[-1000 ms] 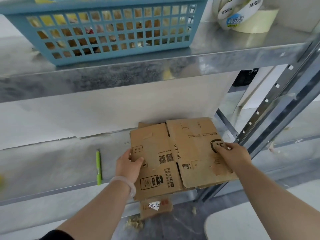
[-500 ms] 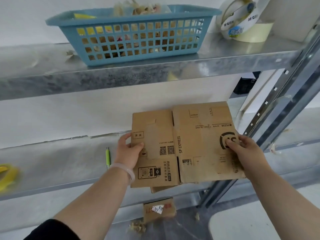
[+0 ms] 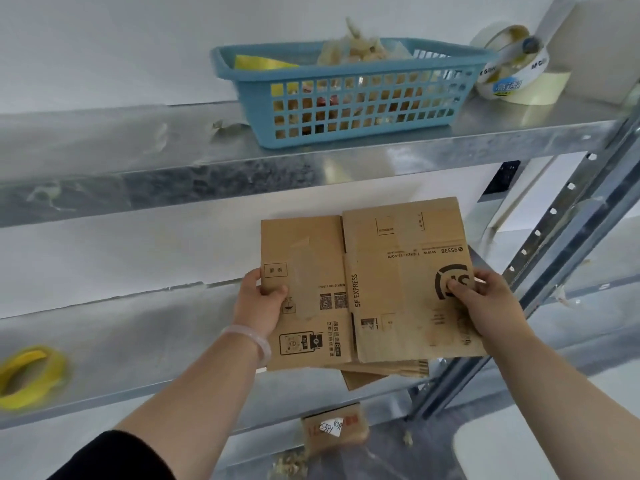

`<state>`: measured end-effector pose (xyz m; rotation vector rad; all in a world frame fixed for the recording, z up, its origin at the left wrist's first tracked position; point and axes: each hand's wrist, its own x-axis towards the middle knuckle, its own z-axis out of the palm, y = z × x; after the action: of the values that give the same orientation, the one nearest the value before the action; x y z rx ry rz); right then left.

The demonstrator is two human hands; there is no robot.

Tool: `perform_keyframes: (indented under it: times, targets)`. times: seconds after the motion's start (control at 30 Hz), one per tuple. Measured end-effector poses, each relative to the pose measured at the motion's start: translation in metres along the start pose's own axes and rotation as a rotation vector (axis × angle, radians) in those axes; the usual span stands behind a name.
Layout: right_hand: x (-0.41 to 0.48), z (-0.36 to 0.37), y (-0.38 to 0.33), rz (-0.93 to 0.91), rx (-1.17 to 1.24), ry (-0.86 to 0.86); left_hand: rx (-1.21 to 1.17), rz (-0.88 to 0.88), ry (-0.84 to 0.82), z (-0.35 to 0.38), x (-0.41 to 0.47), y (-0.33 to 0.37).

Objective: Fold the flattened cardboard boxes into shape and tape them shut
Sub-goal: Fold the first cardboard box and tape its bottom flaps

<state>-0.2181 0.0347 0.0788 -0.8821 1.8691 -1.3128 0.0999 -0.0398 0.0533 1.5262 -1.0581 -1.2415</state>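
A flattened brown SF Express cardboard box (image 3: pixel 381 289) is held up in front of the middle metal shelf (image 3: pixel 138 341). My left hand (image 3: pixel 259 303) grips its left edge, thumb on the printed face. My right hand (image 3: pixel 485 303) pinches its right edge, thumb on the round logo. Beneath it, more flattened cardboard (image 3: pixel 381 370) lies on the shelf, mostly hidden. Rolls of clear tape (image 3: pixel 516 71) sit on the upper shelf at the right. A yellow tape roll (image 3: pixel 27 379) lies on the middle shelf at the far left.
A blue plastic basket (image 3: pixel 346 98) with scraps stands on the upper shelf (image 3: pixel 207 168). The rack's perforated upright (image 3: pixel 561 244) runs just right of my right hand. A small cardboard piece (image 3: pixel 334 427) with a label lies on the floor below. A white surface (image 3: pixel 554 452) shows lower right.
Both hands have lifted the flattened box up off the stack on the shelf. The view has tilted upward, so the basket and upper shelf now sit lower in frame.
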Motion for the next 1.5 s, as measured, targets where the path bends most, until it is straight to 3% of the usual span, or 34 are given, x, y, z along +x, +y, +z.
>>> perform_keyframes:
  times: [0.17,0.5,0.63,0.93,1.03,1.2,1.37,1.43,1.5]
  targets:
    - [-0.031,0.055,-0.010,-0.017,0.002,-0.078,0.008,0.115,0.079,-0.067,0.000,0.007]
    - [-0.098,0.198,-0.031,-0.138,-0.077,-0.466,0.132,0.274,0.290,-0.235,0.003,-0.007]
    - [-0.122,0.250,-0.037,-0.212,-0.100,-0.539,0.136,0.221,0.202,-0.278,0.002,-0.016]
    - [-0.161,0.332,-0.030,-0.426,-0.220,-0.592,-0.007,0.285,-0.147,-0.328,0.006,-0.020]
    - [-0.167,0.340,-0.027,-0.466,-0.230,-0.565,0.182,0.323,-0.102,-0.329,0.016,-0.018]
    - [-0.173,0.343,-0.032,-0.724,-0.325,-0.498,0.508,0.410,-0.059,-0.339,0.036,-0.018]
    - [-0.174,0.347,-0.035,-0.731,-0.411,-0.503,0.704,0.360,-0.057,-0.348,0.045,-0.012]
    - [-0.175,0.351,-0.041,-0.747,-0.425,-0.486,0.465,0.313,-0.051,-0.347,0.045,-0.008]
    - [-0.176,0.355,-0.049,-0.719,-0.390,-0.476,0.224,0.258,-0.146,-0.351,0.043,-0.009]
